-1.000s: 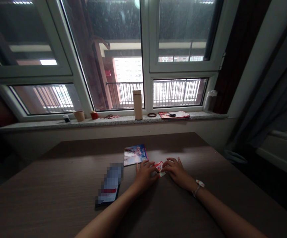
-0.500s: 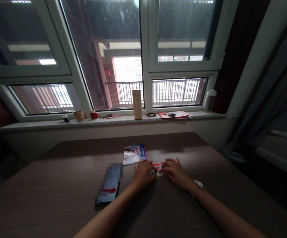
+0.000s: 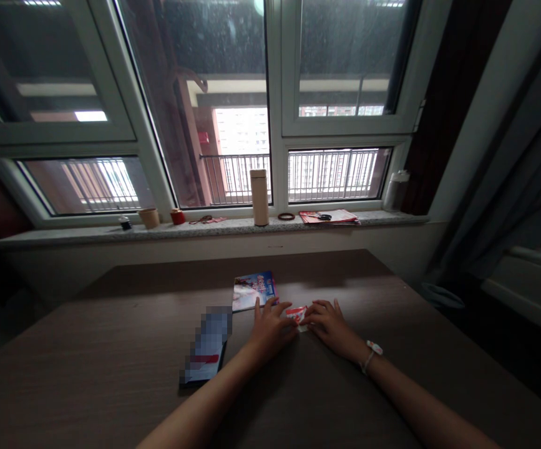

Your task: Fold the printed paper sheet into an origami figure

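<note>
A small red-and-white piece of paper point(image 3: 295, 313) lies on the brown table point(image 3: 111, 349) between my hands. My left hand point(image 3: 271, 327) grips its left edge with thumb and forefinger, while the other fingers reach over the corner of a blue-and-white booklet point(image 3: 250, 293). At the paper's right side, my right hand point(image 3: 333, 325) has its thumb and forefinger closed on the edge, with the remaining fingers raised. A white bracelet circles my right wrist. The fingertips partly cover the paper, so its folds are hard to make out.
Left of my left forearm lies a phone point(image 3: 207, 349) with a blurred screen. On the stone windowsill point(image 3: 214, 231) stand a beige flask point(image 3: 259, 198), a brown cup point(image 3: 149, 218), a red spool point(image 3: 177, 216), a dark ring point(image 3: 286, 216), papers with scissors point(image 3: 329, 217) and a clear bottle point(image 3: 395, 192).
The thumb and forefinger of my left hand have shifted slightly right across the paper. My right hand stays almost still. The booklet and phone have not moved.
</note>
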`<state>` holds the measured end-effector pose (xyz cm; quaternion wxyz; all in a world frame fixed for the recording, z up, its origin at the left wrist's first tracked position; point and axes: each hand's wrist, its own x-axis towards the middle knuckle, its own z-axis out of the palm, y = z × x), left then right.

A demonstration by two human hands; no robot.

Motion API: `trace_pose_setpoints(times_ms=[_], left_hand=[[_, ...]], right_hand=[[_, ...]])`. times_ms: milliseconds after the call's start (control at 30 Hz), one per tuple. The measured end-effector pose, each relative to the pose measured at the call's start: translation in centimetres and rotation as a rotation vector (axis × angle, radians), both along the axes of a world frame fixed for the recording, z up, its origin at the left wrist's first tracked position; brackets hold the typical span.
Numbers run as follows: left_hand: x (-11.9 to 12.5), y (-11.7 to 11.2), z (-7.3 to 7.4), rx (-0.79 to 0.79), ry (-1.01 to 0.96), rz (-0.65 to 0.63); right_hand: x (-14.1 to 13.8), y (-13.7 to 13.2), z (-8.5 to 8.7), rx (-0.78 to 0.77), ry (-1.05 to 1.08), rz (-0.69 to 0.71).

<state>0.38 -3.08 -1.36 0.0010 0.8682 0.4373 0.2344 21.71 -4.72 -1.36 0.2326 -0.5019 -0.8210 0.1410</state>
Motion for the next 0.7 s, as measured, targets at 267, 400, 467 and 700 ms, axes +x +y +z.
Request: trace_pose_setpoints(times_ms=[267, 400, 467, 700], left_hand=[[-0.3, -0.3, 0.7, 0.023, 0.055, -0.032], [-0.3, -0.4, 0.8, 0.027, 0.056, -0.039], [-0.3, -0.4, 0.8, 0.028, 0.058, -0.044], [-0.3, -0.3, 0.1, 0.027, 0.026, -0.051]], right_hand=[[0.3, 0.0, 0.1, 0.025, 0.067, 0.004], [0.7, -0.1, 0.5, 0.031, 0.019, 0.054], [0.7, -0.2, 0.8, 0.044, -0.008, 0.066], [0.3, -0.4, 1.2, 0.057, -0.056, 0.063]])
